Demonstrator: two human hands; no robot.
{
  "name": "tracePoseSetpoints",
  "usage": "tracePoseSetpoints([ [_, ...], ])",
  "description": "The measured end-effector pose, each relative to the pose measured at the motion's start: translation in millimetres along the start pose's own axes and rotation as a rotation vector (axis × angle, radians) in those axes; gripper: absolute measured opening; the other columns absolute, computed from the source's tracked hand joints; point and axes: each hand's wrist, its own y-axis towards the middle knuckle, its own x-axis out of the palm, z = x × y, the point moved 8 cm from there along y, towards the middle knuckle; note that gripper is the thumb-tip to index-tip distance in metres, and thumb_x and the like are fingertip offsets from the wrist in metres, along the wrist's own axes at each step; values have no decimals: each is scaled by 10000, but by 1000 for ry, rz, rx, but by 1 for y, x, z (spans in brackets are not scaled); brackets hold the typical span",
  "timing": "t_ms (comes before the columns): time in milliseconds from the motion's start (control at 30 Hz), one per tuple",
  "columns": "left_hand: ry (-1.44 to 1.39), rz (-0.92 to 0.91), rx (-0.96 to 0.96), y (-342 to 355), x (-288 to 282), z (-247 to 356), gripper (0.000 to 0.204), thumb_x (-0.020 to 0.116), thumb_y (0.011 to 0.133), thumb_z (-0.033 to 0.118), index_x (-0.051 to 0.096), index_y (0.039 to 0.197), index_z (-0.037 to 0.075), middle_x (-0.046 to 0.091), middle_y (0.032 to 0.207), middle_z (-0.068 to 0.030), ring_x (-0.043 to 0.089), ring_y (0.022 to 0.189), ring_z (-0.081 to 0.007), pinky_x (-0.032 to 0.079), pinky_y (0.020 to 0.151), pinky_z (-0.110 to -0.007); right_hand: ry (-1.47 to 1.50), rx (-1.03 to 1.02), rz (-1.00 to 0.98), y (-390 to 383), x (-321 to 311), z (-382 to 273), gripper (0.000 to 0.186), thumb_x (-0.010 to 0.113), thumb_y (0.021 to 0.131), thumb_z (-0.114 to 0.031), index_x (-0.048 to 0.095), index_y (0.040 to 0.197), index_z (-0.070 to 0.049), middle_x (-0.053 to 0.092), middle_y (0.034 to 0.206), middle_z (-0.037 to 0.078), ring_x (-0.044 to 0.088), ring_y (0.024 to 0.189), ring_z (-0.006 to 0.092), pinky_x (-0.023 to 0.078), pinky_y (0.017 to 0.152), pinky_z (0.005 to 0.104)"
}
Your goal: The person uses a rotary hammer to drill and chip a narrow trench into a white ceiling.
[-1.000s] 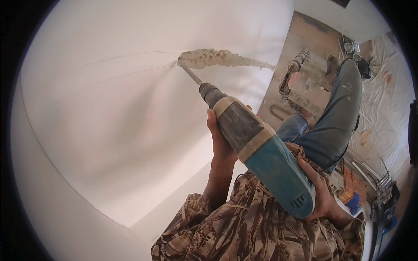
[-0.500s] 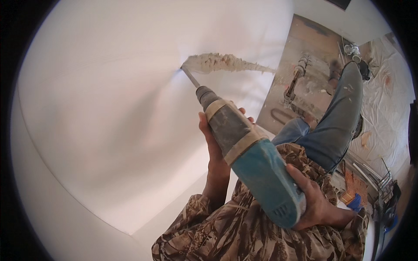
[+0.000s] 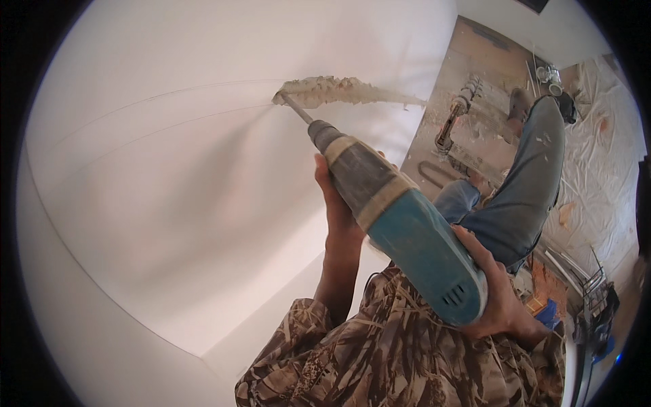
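I grip a dusty teal and dark grey rotary drill [image 3: 424, 258] with both hands. My left hand [image 3: 332, 193] wraps around its front body behind the chuck. My right hand [image 3: 498, 285] holds its rear end, thumb along the side. The long steel chisel bit [image 3: 296, 106] reaches the left end of a rough chipped channel [image 3: 339, 90] in the white wall [image 3: 169, 176]. Two thin lines run left from the channel across the wall.
My jeans-clad leg [image 3: 525, 183] crosses the right side, above a dusty floor with a pipe tool [image 3: 451, 122]. Wrinkled plastic sheeting [image 3: 597, 149] covers part of the right. Rods, a wire rack [image 3: 593, 292] and a blue object [image 3: 546, 312] lie at lower right.
The drill and both hands dipped half a second ago and have since risen again. The bit's tip now sits slightly further left along the channel's end than one second ago.
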Motion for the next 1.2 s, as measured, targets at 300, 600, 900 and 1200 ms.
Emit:
tracePoseSetpoints([
  [300,24,-5,17,-6,33,-10,839,419,900,821,571,1244,71,633,1127,-157,668,1069,-367,615,847,-523,89,-81,15,-30,-28,3,1234,944,590,-281,251,1560,40,637,1280,288,676,1148,378,478,1017,388],
  [600,42,41,58,6,20,4,809,405,924,801,576,1231,72,631,1128,-151,662,1069,-347,600,872,-519,247,-58,-22,-8,-27,7,1232,928,602,-275,233,1574,25,551,1396,284,601,1268,365,425,1082,383],
  [900,31,-93,90,21,19,20,760,404,947,775,561,1256,98,617,1109,-117,645,1052,-289,605,862,-460,41,-116,11,27,-14,-9,1132,874,678,-161,223,1590,-3,646,1275,257,654,1203,336,460,1043,366],
  [1200,-39,-1,45,-12,23,-16,802,443,915,795,529,1293,93,602,1105,-142,652,1031,-331,611,842,-496,-6,-89,-36,-24,-19,-4,1168,905,653,-229,237,1579,14,632,1282,282,694,1117,363,504,981,372],
])
